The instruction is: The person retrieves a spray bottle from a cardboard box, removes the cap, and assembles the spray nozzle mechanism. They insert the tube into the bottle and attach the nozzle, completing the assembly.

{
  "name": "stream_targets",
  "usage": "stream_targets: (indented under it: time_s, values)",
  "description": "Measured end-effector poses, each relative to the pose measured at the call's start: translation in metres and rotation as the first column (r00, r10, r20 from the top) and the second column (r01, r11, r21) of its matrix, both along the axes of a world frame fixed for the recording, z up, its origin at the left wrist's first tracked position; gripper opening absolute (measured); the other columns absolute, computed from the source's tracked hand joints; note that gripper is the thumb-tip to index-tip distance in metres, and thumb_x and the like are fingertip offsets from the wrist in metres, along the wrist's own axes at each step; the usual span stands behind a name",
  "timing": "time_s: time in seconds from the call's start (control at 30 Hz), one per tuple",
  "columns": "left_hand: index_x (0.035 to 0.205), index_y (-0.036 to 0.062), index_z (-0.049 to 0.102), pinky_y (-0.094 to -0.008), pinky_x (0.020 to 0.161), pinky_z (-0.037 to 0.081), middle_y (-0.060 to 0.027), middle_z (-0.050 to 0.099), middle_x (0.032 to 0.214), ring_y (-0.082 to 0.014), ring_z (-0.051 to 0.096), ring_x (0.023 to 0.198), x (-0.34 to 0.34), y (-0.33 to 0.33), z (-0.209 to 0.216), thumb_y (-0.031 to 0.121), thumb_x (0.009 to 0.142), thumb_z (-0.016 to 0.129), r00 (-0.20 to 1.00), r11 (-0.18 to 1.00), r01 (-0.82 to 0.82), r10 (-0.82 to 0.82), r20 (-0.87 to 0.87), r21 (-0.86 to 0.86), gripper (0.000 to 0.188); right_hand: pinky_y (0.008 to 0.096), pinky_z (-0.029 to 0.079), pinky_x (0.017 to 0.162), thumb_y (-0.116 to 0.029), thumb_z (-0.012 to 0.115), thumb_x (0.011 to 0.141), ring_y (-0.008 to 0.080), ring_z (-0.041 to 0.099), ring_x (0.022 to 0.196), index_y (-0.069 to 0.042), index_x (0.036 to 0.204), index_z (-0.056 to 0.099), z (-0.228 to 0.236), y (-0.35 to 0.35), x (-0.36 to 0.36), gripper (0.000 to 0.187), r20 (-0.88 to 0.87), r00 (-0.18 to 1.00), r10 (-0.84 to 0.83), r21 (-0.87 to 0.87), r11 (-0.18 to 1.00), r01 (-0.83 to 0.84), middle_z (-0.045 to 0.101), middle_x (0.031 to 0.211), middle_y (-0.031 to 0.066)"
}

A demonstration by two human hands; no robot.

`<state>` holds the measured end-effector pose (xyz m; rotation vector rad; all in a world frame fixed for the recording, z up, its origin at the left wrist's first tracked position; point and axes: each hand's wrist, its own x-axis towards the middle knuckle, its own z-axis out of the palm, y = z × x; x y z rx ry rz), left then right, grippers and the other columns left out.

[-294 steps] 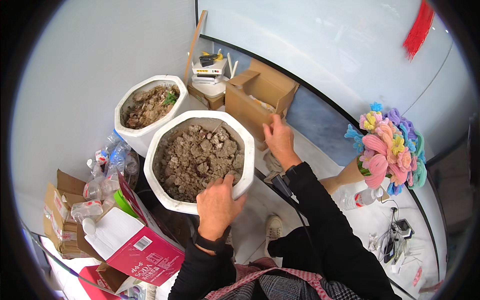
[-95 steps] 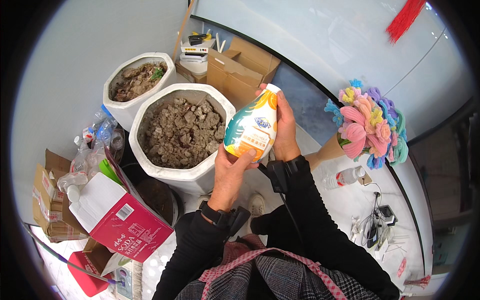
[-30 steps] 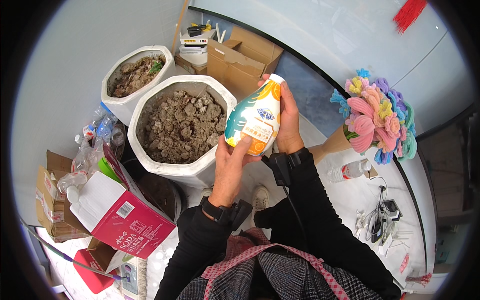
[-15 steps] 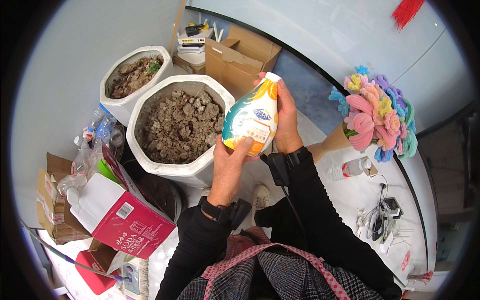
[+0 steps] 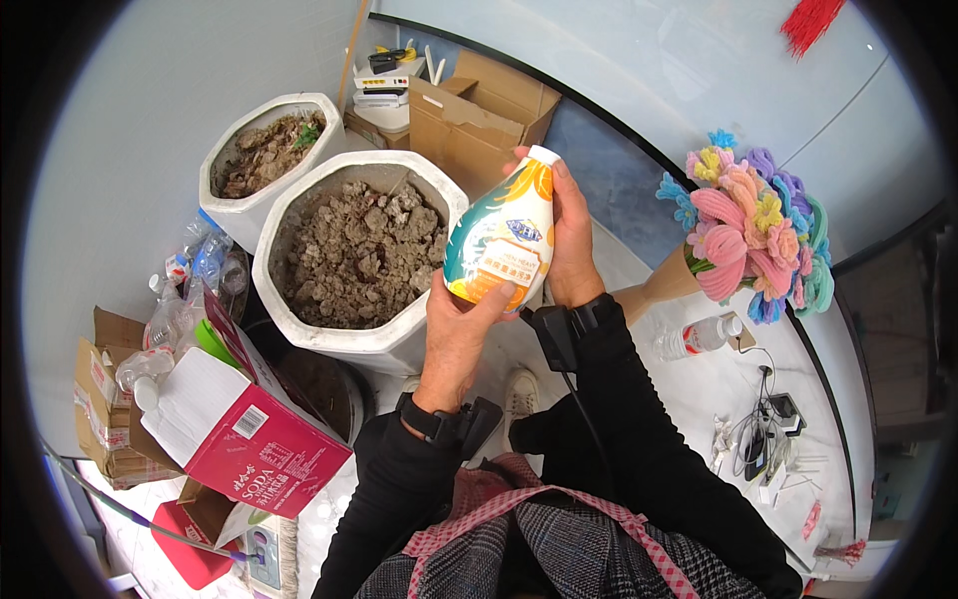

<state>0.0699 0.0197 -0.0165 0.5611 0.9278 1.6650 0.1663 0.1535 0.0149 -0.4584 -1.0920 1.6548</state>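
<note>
I hold a white bottle [image 5: 502, 235] with orange and teal patterns in both hands, tilted, its narrow top pointing up and to the right. My left hand [image 5: 456, 334] cups its base from below. My right hand [image 5: 572, 245] wraps its upper right side, fingers near the neck. The bottle hangs just right of a large white octagonal planter [image 5: 399, 341] full of dry lumpy soil. Both arms wear black sleeves and wrist devices.
A second white planter [image 5: 232, 214] with soil stands behind. Cardboard boxes [image 5: 469, 120] sit at the back. A red and white carton [image 5: 239, 429], plastic bottles [image 5: 190, 270] and packaging lie left. A bouquet of fuzzy craft flowers [image 5: 748, 235], a water bottle [image 5: 694, 337] and cables [image 5: 763, 434] lie right.
About ten seconds ago my hands were empty, left on the planter rim, right at the box. Since then both took up the bottle; over the last second it barely moved.
</note>
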Motion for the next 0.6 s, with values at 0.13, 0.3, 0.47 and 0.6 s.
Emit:
stream_targets:
  time_s: [0.13, 0.3, 0.47, 0.6]
  values:
    - [0.124, -0.0026, 0.045, -0.0318, 0.073, 0.062, -0.0138, 0.063, 0.115, -0.0184, 0.067, 0.097, -0.0005, -0.0003, -0.0012, 0.009, 0.084, 0.079, 1.0, 1.0, 0.009, -0.009, 0.0, 0.001, 0.054, 0.0304, 0.055, 0.082, -0.042, 0.045, 0.103, 0.0178, 0.067, 0.093, 0.003, 0.127, 0.058, -0.0003, -0.0003, -0.0003, 0.053, -0.02, 0.999, 0.031, 0.003, 1.0, -0.031, 0.069, 0.108, 0.0145]
    - [0.127, -0.0027, 0.045, -0.0318, 0.074, 0.062, -0.0138, 0.063, 0.117, -0.0189, 0.067, 0.099, -0.001, -0.0012, 0.0001, 0.011, 0.085, 0.078, 0.999, 0.999, 0.032, -0.032, 0.036, 0.002, 0.055, 0.0317, 0.058, 0.084, -0.05, 0.035, 0.106, 0.0194, 0.07, 0.095, 0.001, 0.132, 0.055, -0.0025, 0.0019, 0.0037, 0.061, 0.048, 0.989, 0.14, 0.063, 0.988, -0.143, 0.068, 0.109, 0.0133]
    - [0.132, -0.0009, 0.045, -0.0324, 0.075, 0.062, -0.0148, 0.064, 0.12, -0.0229, 0.069, 0.098, 0.0, 0.0, -0.0018, 0.013, 0.091, 0.072, 0.999, 0.999, 0.043, -0.043, 0.018, 0.012, 0.051, 0.0318, 0.058, 0.085, -0.051, 0.034, 0.106, 0.0204, 0.07, 0.097, 0.001, 0.132, 0.055, -0.0042, 0.0051, 0.0052, 0.062, 0.071, 0.986, 0.148, 0.062, 0.986, -0.153, 0.068, 0.11, 0.0145]
    - [0.134, -0.0002, 0.045, -0.0328, 0.076, 0.062, -0.0154, 0.064, 0.122, -0.0245, 0.07, 0.097, -0.0001, -0.0003, -0.0023, 0.013, 0.093, 0.069, 0.999, 0.999, 0.047, -0.047, -0.007, 0.009, 0.05, 0.0315, 0.058, 0.085, -0.05, 0.035, 0.106, 0.0202, 0.07, 0.096, 0.001, 0.132, 0.055, -0.0033, 0.0049, 0.0055, 0.06, 0.097, 0.986, 0.132, 0.069, 0.988, -0.139, 0.068, 0.11, 0.0148]
